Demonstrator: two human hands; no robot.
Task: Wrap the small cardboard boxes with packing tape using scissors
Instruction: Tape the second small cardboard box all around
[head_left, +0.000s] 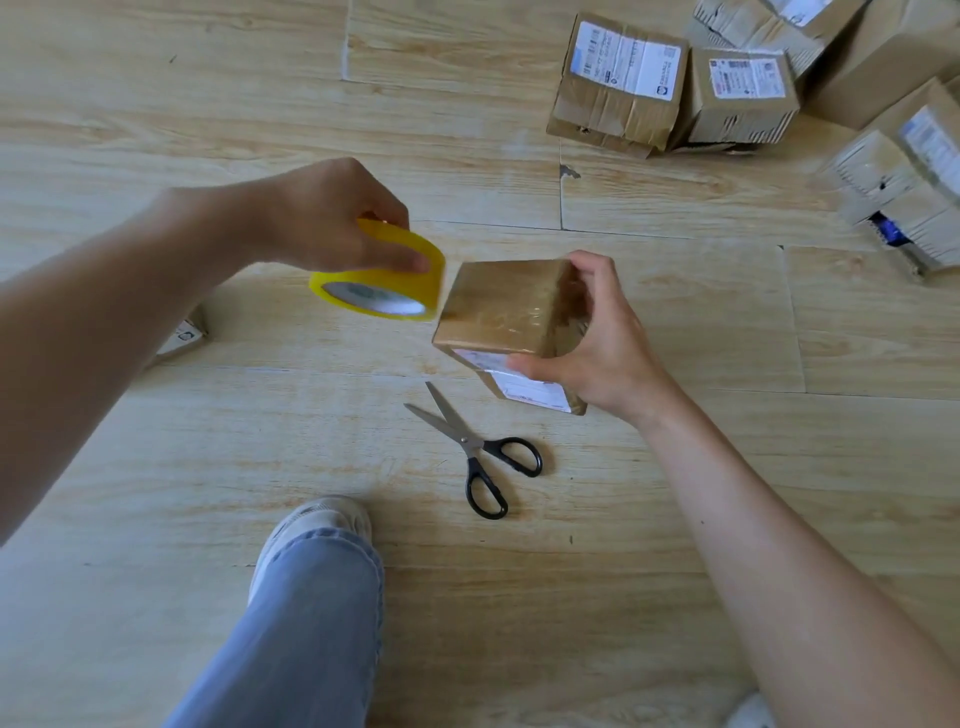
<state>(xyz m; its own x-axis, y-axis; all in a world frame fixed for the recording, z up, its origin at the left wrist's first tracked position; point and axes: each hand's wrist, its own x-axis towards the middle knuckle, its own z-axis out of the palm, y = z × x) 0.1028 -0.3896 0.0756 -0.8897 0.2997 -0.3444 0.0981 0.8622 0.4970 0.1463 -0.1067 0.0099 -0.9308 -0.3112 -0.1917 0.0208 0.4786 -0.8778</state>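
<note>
Glossy taped cardboard box (501, 306), yellow tape ring (384, 275)

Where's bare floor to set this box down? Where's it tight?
Widest bare floor: far left, beyond the left hand gripping the tape roll, left of the box pile. Also bare: right of the right hand holding the box, below the pile. Crowded: the pile at top right; scissors lie just below the held box, ahead of the shoe.

Glossy, tape-wrapped cardboard box (498, 306) held tilted; yellow packing tape roll (384, 283) just beside its left edge; black-handled scissors (472, 447) lying open on floor (156, 104); labelled boxes (618, 83) piled far right.
</note>
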